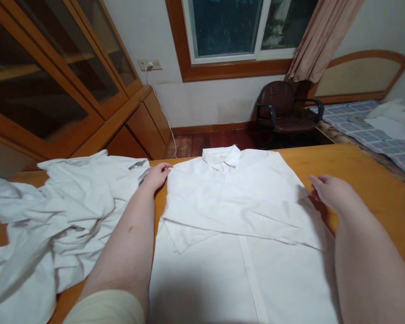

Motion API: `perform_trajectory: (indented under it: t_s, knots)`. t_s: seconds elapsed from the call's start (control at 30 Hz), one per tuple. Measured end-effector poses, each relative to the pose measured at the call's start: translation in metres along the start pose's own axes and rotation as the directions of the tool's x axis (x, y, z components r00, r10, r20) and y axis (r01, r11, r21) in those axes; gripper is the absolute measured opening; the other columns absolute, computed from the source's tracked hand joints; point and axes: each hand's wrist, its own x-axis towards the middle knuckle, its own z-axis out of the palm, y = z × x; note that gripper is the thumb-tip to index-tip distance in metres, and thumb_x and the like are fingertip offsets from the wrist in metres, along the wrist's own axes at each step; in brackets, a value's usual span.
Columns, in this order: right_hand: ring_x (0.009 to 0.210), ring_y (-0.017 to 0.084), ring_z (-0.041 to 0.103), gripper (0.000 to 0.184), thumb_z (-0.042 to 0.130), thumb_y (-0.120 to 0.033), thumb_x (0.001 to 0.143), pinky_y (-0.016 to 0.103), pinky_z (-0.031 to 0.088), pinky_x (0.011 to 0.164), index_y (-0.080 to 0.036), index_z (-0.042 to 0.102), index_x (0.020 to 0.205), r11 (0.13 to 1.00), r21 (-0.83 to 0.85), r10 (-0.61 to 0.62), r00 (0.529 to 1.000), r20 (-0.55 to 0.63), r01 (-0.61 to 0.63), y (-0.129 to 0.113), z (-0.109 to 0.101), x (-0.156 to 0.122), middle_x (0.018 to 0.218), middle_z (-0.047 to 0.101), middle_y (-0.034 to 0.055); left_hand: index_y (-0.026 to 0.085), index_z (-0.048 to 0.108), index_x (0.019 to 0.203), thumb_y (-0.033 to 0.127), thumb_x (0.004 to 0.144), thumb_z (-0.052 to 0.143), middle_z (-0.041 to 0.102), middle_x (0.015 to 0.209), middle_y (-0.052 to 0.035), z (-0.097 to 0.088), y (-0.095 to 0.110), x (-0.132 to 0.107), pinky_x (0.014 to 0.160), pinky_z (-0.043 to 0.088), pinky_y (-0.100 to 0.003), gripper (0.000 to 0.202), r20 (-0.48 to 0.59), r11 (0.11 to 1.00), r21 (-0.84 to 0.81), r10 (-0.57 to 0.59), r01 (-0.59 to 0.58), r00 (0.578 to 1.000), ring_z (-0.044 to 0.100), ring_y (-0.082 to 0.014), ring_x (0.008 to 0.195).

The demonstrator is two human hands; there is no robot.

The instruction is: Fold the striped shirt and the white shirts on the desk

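A white collared shirt [202, 198] lies front up on the wooden table, its collar at the far side. The sleeves are folded across the chest, one over the other, and a cuff end sticks out at the left. My left hand [157, 176] is at the shirt's left shoulder corner, fingers curled closed on the edge. At the right edge, below the other shoulder, my right hand [330, 191] has its fingers bent against the cloth; its fingertips are partly hidden.
Crumpled white clothes [77, 202] are heaped on the table [367, 198] at the left. Beyond stand a glass-door cabinet [97, 112], a brown armchair [280, 103] and a bed [354, 117] with cloth on it. A white cord [164, 110] hangs from a wall socket.
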Motion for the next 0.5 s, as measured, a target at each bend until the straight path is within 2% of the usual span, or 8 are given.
perform_trajectory:
  t_s: [0.07,0.17,0.33,0.4,0.5]
  knots:
    - [0.054,0.019,0.057,0.05,0.035,-0.052,0.088,0.032,0.039,0.056,-0.017,0.059,0.063,0.99,0.096,0.092,0.989,0.113,-0.103,-0.002,-0.002,-0.003,0.065,0.066,0.0133,0.027,0.065,0.099,0.033,0.079,0.052,0.07,0.092,-0.0005,0.001,-0.002,0.001,0.075,0.045,-0.029,0.025,-0.01,1.0,-0.004,0.004,-0.004,1.0,0.063,-0.0207,0.084]
    - [0.054,0.018,0.057,0.044,0.046,-0.052,0.084,0.032,0.039,0.056,-0.017,0.058,0.06,0.989,0.123,0.05,0.969,0.241,-0.081,-0.01,-0.004,-0.009,0.064,0.065,0.0109,0.027,0.064,0.101,0.029,0.079,0.051,0.069,0.094,-0.0012,0.002,-0.007,0.003,0.077,0.045,-0.028,0.025,-0.022,1.0,-0.001,0.009,-0.009,1.0,0.063,-0.0202,0.085]
    - [0.061,0.02,0.059,0.028,0.062,-0.045,0.074,0.03,0.039,0.056,-0.019,0.062,0.065,0.999,0.047,-0.018,0.959,0.283,0.005,-0.017,-0.003,-0.016,0.067,0.066,0.007,0.027,0.064,0.1,0.026,0.078,0.05,0.07,0.096,-0.0012,0.003,-0.006,0.004,0.078,0.045,-0.028,0.026,-0.028,1.0,0.016,0.004,-0.004,1.0,0.063,-0.0201,0.086]
    - [0.07,0.021,0.061,0.019,0.071,-0.037,0.065,0.029,0.042,0.059,-0.02,0.065,0.071,0.997,0.051,-0.064,0.944,0.323,0.05,-0.014,0.0,-0.014,0.075,0.069,0.0055,0.027,0.065,0.101,0.026,0.078,0.051,0.07,0.095,-0.0012,0.002,-0.003,0.003,0.077,0.046,-0.028,0.026,-0.03,0.999,0.036,-0.002,0.003,1.0,0.063,-0.0204,0.086]
    - [0.076,0.023,0.062,0.017,0.074,-0.026,0.058,0.03,0.043,0.062,-0.02,0.066,0.072,0.997,0.007,-0.069,0.941,0.332,0.071,-0.012,0.005,-0.01,0.08,0.07,0.0067,0.027,0.065,0.099,0.025,0.078,0.051,0.07,0.095,-0.0022,0.0,0.002,0.001,0.077,0.046,-0.03,0.026,-0.048,0.997,0.08,-0.012,0.016,0.999,0.063,-0.022,0.087]
